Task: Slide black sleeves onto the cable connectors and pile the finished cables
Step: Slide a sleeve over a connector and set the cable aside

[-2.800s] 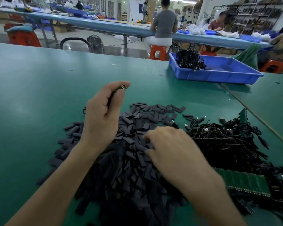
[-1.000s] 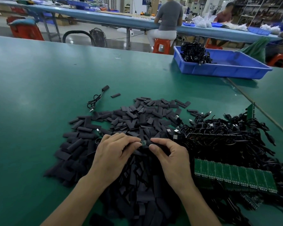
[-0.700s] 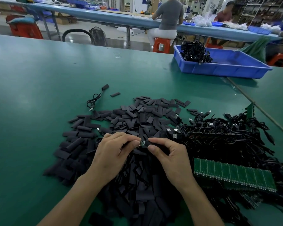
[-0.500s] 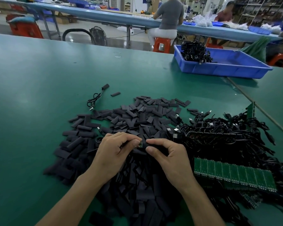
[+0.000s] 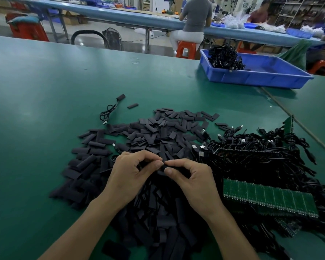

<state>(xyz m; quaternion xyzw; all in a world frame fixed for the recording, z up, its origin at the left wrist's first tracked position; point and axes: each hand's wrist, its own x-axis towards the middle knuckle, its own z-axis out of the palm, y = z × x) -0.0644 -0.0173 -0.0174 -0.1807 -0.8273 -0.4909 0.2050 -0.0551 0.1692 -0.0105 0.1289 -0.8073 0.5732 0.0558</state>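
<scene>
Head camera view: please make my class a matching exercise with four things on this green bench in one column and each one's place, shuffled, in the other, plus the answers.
1. blue tray
2. green circuit boards
3. loose black sleeves
4. lone coiled cable

A. alone, beyond the sleeves' far left edge
B. heaped mid-table around the left hand
C. far right, holding a cable bundle
D. on tangled cables, beside the right hand

Pairs: 1-C, 2-D, 3-B, 4-A

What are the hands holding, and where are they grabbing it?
The right hand pinches a black sleeve by its end, thumb against forefinger. The left hand pinches the black piece meeting it, probably the cable end, mostly hidden.
</scene>
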